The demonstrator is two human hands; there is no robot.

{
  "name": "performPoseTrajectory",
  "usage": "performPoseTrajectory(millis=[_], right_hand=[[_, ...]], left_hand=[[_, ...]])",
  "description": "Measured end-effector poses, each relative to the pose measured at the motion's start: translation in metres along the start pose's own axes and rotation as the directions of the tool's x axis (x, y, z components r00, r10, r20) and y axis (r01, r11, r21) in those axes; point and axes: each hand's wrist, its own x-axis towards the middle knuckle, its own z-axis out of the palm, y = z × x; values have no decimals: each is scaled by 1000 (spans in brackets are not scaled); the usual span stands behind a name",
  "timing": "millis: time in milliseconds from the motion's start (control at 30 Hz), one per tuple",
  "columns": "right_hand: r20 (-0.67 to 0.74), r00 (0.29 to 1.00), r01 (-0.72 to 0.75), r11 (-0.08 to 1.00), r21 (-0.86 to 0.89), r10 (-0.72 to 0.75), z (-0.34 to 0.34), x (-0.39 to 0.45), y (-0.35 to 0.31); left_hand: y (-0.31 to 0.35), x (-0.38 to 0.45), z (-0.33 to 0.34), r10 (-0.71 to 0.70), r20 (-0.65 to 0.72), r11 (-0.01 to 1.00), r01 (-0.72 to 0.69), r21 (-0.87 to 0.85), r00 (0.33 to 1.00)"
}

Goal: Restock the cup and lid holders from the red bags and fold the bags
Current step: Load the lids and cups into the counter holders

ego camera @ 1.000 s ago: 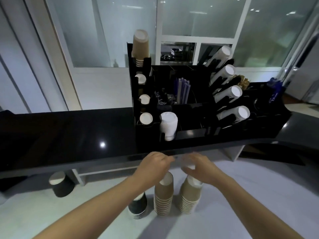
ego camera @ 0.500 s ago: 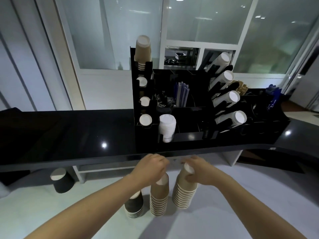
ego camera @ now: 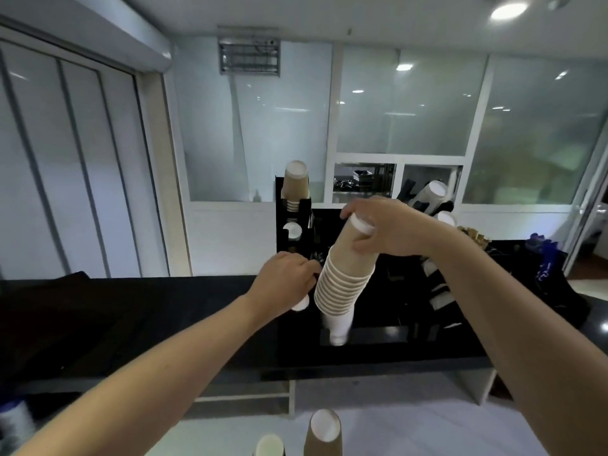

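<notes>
Mid-restock: right hand [ego camera: 391,230] grips brown cup stack [ego camera: 345,274] frame centre, heading to holder [ego camera: 296,245]; left hand [ego camera: 286,284] curled there, contents unclear; bags unseen, more cups [ego camera: 324,432] bottom

Two hands: left [ego camera: 285,284], right [ego camera: 388,227]. Three brown cup stacks: one held [ego camera: 345,274], one in the holder [ego camera: 295,182], one low down [ego camera: 324,434]. One dark stack [ego camera: 269,447]. One black counter [ego camera: 131,311].
</notes>
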Motion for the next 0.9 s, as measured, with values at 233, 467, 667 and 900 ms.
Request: performPoseTrajectory(millis=[233,467,667,900], right_hand=[[-143,988,49,999,-9,-50,-31,67,-9],[-262,964,46,999,26,-38,-21,127,-9],[-287,958,23,999,40,-11,5,169,-3],[-207,978,-16,1000,18,19,38,204,13]], left_hand=[[-46,25,-25,-145,-16,987,146,72,989],[-91,35,1,-240,85,971,237,39,967],[-120,41,49,-312,236,950,308,56,920],[-136,46,91,-363,267,932,353,87,893]])
